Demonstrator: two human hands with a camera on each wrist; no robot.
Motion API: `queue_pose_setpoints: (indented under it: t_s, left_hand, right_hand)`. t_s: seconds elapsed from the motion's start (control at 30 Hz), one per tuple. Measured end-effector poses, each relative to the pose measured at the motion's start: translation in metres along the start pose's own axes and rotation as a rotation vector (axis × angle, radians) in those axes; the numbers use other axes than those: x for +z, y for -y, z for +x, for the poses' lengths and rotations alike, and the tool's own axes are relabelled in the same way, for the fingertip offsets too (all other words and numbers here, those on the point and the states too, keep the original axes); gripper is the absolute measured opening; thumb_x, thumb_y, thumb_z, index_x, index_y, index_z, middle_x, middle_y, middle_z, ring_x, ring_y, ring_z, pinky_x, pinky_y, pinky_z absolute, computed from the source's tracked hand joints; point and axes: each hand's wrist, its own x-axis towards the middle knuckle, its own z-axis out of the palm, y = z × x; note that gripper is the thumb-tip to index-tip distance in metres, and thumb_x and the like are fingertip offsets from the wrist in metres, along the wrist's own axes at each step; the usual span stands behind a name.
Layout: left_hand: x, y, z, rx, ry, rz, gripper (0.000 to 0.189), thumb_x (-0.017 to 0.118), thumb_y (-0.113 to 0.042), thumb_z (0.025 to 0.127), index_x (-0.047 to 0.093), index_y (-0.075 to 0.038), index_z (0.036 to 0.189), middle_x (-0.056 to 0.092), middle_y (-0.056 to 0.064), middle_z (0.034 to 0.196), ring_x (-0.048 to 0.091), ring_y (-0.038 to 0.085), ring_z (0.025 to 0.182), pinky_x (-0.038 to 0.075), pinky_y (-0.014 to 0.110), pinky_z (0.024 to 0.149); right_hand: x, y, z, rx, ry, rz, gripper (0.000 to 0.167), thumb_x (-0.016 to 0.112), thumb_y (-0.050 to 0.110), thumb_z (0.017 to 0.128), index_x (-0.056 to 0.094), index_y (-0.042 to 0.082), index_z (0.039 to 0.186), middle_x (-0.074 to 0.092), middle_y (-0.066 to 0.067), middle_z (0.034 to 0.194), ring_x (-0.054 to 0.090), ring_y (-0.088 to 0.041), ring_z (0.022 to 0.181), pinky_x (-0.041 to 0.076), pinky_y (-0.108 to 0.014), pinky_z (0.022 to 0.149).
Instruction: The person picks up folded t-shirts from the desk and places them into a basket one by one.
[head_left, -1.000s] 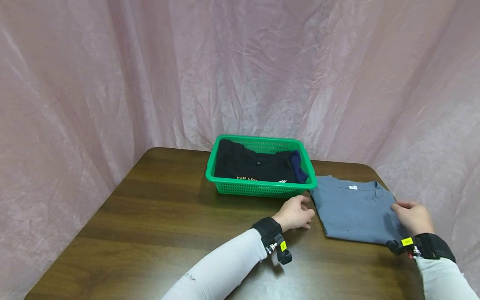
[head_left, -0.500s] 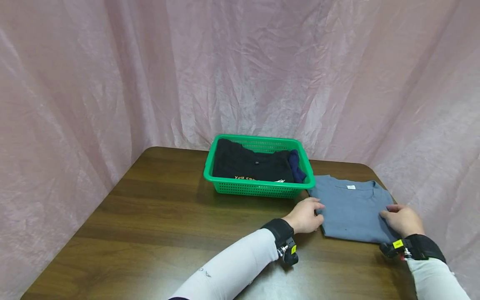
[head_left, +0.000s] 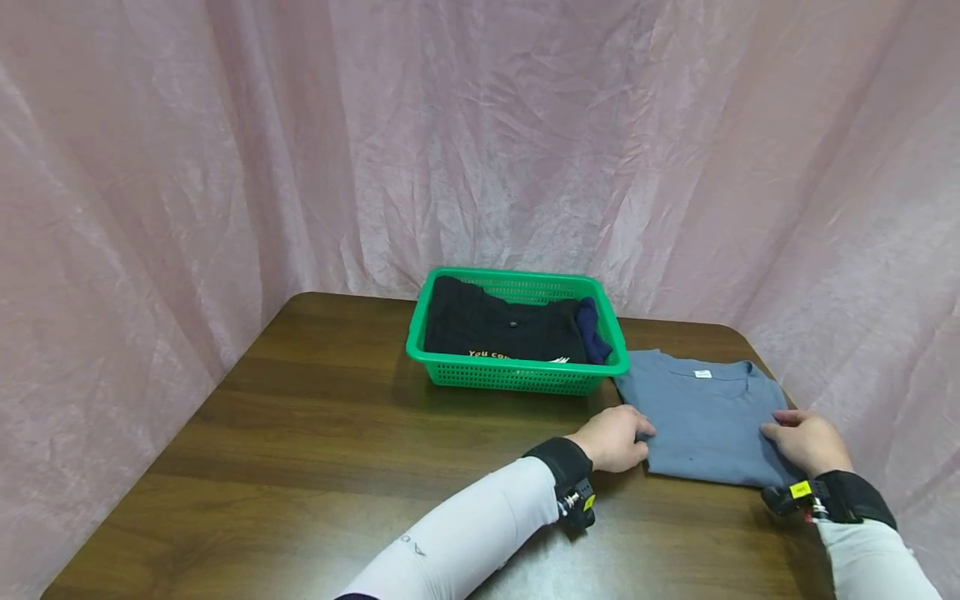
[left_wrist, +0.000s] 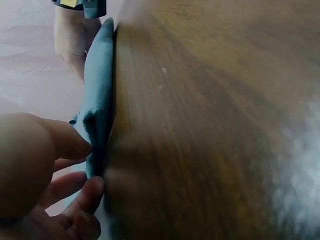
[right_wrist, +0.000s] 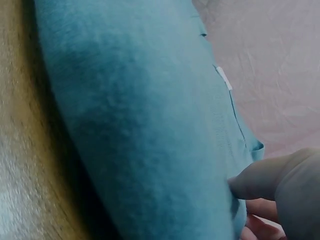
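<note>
A folded grey-blue T-shirt [head_left: 705,421] lies flat on the table at the right, its collar with a white label at the far side. My left hand [head_left: 617,437] is at its left edge. In the left wrist view, the thumb lies on the upper side of the folded T-shirt [left_wrist: 100,75] and the fingers are at its lower edge. My right hand [head_left: 812,442] pinches the right edge. In the right wrist view, its thumb [right_wrist: 255,180] presses on the cloth, with the other fingers partly hidden beneath it.
Touching or very near the T-shirt's far left corner stands a green plastic basket [head_left: 517,379]. Inside are a folded black T-shirt [head_left: 510,329] with lettering and a dark blue cloth [head_left: 592,333]. A pink curtain [head_left: 480,150] hangs behind the wooden table [head_left: 300,433].
My left hand has moved right, from beside the basket onto the T-shirt's left edge. My right hand has shifted slightly left onto its right edge. The T-shirt stays in place.
</note>
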Motion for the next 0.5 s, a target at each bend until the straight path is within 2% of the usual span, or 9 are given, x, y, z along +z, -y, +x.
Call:
queue_pose_setpoints:
  t_s: [0.37, 0.5]
  left_hand:
    - [-0.001, -0.008, -0.013, -0.012, 0.033, 0.131, 0.039, 0.07, -0.03, 0.104, 0.075, -0.031, 0.143, 0.069, -0.015, 0.145, 0.065, 0.0, 0.132, 0.053, 0.015, 0.101]
    - [-0.001, -0.013, -0.019, -0.002, 0.056, 0.154, 0.039, 0.069, -0.031, 0.106, 0.073, -0.035, 0.145, 0.067, -0.017, 0.146, 0.065, 0.0, 0.132, 0.056, 0.019, 0.098]
  right_hand:
    - [-0.007, -0.003, -0.012, -0.033, 0.055, -0.009, 0.061, 0.057, 0.023, 0.108, 0.045, -0.021, 0.148, 0.039, -0.049, 0.153, 0.041, -0.068, 0.139, 0.041, -0.074, 0.111]
    - [-0.01, -0.009, -0.017, -0.003, 0.086, 0.003, 0.063, 0.059, 0.024, 0.108, 0.043, -0.021, 0.15, 0.036, -0.051, 0.153, 0.041, -0.068, 0.139, 0.042, -0.073, 0.111]
